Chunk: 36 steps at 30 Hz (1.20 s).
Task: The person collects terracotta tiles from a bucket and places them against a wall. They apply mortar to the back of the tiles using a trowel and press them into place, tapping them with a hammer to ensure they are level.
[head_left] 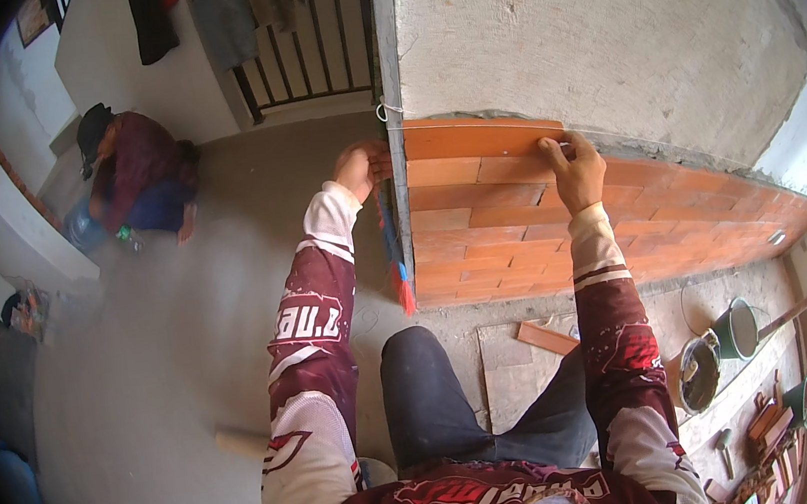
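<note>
A long orange brick tile [470,135] lies as the top course against the wall, just under a taut white string [478,120]. At its right end my right hand [580,170] grips it, thumb and fingertips pinched at the tile's edge. My left hand [363,169] is at the wall's left corner, beside a grey vertical edge strip [405,222]. Its fingers are curled in at that corner and partly hidden, so what they hold cannot be made out. Below the top tile are staggered courses of laid orange tiles [490,221].
A loose tile [547,337] rests on a board [509,370] by my legs. To the right stand a mortar bucket [696,375], a green bucket [738,330] and stacked tiles [773,428]. A person [137,174] crouches at the far left. Red and blue strands [401,282] hang at the corner.
</note>
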### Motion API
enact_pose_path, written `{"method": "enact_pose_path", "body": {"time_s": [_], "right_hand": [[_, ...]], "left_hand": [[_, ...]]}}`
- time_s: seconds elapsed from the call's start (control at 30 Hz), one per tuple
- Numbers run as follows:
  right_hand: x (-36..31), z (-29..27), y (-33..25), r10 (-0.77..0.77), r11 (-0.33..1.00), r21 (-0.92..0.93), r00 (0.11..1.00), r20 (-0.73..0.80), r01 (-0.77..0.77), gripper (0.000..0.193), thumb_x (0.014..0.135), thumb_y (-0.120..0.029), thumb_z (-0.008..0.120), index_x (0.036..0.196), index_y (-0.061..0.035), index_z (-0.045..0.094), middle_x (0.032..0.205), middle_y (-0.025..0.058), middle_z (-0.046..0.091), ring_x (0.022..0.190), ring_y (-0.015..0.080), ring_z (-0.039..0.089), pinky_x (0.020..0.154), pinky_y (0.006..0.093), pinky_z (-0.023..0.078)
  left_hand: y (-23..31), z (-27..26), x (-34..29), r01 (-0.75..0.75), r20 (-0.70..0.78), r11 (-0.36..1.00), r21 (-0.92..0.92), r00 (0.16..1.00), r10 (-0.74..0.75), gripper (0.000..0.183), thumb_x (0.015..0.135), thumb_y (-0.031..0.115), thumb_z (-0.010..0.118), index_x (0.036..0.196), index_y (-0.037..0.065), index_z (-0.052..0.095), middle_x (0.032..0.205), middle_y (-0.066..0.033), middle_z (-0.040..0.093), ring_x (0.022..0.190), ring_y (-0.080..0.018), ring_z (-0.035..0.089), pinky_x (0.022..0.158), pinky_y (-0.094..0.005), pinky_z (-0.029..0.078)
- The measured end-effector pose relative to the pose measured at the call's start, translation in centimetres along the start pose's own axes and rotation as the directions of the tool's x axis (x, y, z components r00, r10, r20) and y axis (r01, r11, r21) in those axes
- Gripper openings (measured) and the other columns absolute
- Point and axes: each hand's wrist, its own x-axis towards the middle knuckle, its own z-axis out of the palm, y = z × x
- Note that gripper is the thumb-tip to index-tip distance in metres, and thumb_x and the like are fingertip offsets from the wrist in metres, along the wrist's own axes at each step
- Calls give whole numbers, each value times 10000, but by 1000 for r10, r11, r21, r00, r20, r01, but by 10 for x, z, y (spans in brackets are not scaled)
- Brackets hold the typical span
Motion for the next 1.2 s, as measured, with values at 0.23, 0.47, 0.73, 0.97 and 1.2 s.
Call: {"method": "enact_pose_path", "body": {"time_s": [0.23,0.47,0.73,0.97,1.2], "right_hand": [[0,-1,-8,24,1000,7,1000,13,-24,348,838,-355,729,951,-28,693,840,160,702,777,284,678,709,366,513],[-2,-1,-12,0,1000,14,1000,11,0,334,838,-346,738,948,-34,695,792,135,696,720,260,664,690,353,512],[1,-3,-1,26,1000,-17,1000,5,-26,327,837,-342,744,955,-39,699,783,128,688,721,246,653,690,349,504],[0,-3,0,4,1000,1,1000,-3,-4,331,832,-335,738,960,-33,698,807,141,693,750,265,662,706,358,506],[-1,-1,-2,11,998,55,1000,-5,-11,348,828,-342,737,963,-24,696,842,152,700,765,276,669,710,359,508]], "left_hand": [[-31,-10,-16,198,9,947,252,978,-206,368,918,151,336,1071,-34,616,1028,-193,678,900,-311,672,770,-453,548],[-50,-21,-30,154,72,947,283,981,-181,215,849,45,485,985,-23,637,961,-135,678,858,-253,680,679,-340,538],[-51,-16,-27,-18,59,955,296,998,1,196,834,56,496,873,-21,672,827,-116,669,787,-208,654,724,-326,550],[30,7,6,-44,-202,980,-193,979,4,247,932,156,402,995,30,605,908,-148,633,864,-306,629,772,-427,517],[143,32,18,-277,-37,958,-81,961,275,263,939,150,510,1164,39,586,995,-88,693,784,-219,668,679,-324,524]]}}
